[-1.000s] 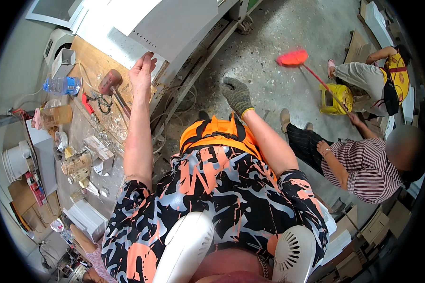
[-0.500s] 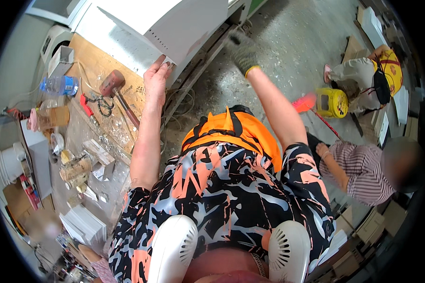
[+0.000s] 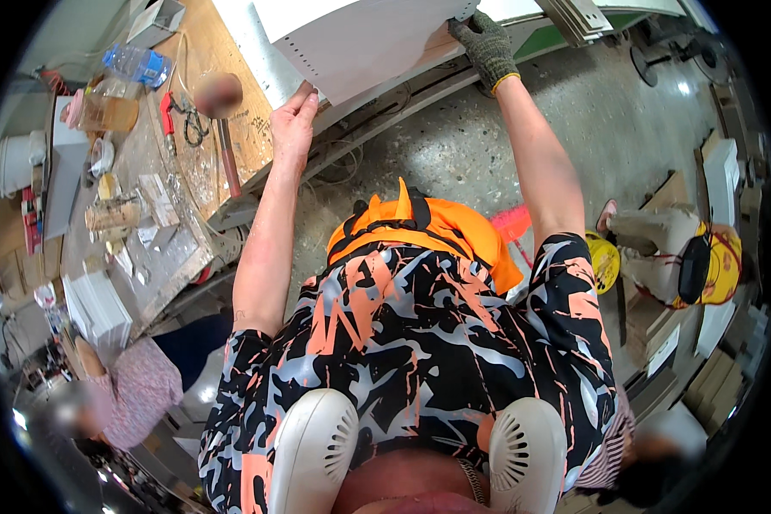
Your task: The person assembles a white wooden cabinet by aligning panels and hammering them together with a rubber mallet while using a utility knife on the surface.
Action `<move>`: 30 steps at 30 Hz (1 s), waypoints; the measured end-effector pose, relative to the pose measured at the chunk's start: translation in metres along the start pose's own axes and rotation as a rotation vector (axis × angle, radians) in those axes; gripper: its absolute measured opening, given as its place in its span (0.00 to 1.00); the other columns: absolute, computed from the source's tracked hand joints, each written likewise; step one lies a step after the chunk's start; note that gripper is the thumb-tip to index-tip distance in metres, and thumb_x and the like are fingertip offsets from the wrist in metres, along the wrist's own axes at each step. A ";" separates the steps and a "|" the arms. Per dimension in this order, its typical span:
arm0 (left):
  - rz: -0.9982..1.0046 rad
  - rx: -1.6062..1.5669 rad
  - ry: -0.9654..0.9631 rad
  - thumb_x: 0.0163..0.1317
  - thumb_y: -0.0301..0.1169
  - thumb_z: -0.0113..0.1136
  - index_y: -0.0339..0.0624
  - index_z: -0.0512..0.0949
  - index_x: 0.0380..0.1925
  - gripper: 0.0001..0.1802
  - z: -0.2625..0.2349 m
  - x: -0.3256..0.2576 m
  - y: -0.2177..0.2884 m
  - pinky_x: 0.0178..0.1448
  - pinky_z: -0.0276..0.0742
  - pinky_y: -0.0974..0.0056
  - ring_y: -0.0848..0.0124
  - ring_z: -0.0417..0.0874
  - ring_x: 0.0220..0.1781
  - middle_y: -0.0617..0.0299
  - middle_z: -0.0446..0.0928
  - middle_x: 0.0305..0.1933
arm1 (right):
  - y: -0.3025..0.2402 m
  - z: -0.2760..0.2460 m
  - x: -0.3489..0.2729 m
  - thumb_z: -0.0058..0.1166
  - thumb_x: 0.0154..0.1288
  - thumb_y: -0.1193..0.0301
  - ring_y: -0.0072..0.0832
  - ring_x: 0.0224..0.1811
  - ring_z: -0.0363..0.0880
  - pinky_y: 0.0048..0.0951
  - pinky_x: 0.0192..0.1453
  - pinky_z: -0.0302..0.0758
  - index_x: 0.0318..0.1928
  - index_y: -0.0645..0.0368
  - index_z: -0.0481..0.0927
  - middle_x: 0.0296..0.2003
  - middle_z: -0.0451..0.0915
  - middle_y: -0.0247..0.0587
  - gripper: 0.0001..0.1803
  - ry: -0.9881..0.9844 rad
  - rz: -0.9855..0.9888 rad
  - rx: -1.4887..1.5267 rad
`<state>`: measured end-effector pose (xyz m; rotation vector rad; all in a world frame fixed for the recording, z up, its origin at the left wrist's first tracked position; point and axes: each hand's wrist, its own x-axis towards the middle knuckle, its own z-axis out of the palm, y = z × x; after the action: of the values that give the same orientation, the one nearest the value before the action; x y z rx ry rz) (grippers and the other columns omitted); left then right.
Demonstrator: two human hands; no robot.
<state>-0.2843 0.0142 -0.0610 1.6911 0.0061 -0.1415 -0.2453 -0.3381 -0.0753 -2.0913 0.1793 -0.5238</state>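
A large white panel [image 3: 351, 51] with a row of small dark holes along one edge lies at the top of the view, on the workbench. My bare left hand [image 3: 293, 124] pinches its near left corner between thumb and fingers. My right hand [image 3: 488, 53], in a dark grey knit glove with a yellow cuff, is closed on the panel's right corner. Left of my left hand, a mallet [image 3: 218, 94] with a reddish-brown head rests on the wooden bench top [image 3: 253, 98].
On the bench at left are a red-handled tool [image 3: 166, 113], a water bottle [image 3: 137, 64], a jar of amber liquid [image 3: 103, 111] and stacked white pieces [image 3: 98, 308]. Grey floor [image 3: 403, 158] lies below the bench. Co-workers are at lower left and at right, near a yellow bucket [image 3: 604, 261].
My gloved right hand has moved up and closed on the panel's right corner. My left hand keeps its corner. The view has turned, and a co-worker shows more fully at lower left.
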 end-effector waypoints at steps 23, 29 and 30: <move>0.041 -0.043 0.126 0.68 0.23 0.59 0.27 0.79 0.55 0.17 0.007 0.010 -0.012 0.64 0.77 0.63 0.65 0.82 0.57 0.52 0.82 0.55 | 0.039 -0.003 0.018 0.59 0.66 0.53 0.38 0.47 0.84 0.36 0.55 0.76 0.54 0.52 0.84 0.47 0.86 0.44 0.22 -0.127 -0.044 -0.008; 0.050 -0.054 0.129 0.68 0.23 0.59 0.27 0.79 0.54 0.16 0.005 0.013 -0.015 0.63 0.78 0.63 0.65 0.83 0.56 0.52 0.82 0.54 | 0.041 -0.001 0.019 0.60 0.66 0.54 0.39 0.49 0.84 0.37 0.56 0.76 0.55 0.51 0.84 0.48 0.86 0.44 0.22 -0.104 -0.056 -0.029; 0.054 -0.050 0.129 0.68 0.23 0.59 0.27 0.80 0.54 0.16 0.005 0.013 -0.014 0.63 0.78 0.63 0.65 0.83 0.56 0.52 0.82 0.54 | 0.039 -0.002 0.018 0.60 0.66 0.54 0.39 0.50 0.84 0.37 0.56 0.76 0.55 0.50 0.84 0.48 0.86 0.44 0.22 -0.111 -0.059 -0.054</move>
<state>-0.2733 0.0103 -0.0771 1.6463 0.0599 0.0081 -0.2269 -0.3674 -0.1016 -2.1776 0.0687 -0.4407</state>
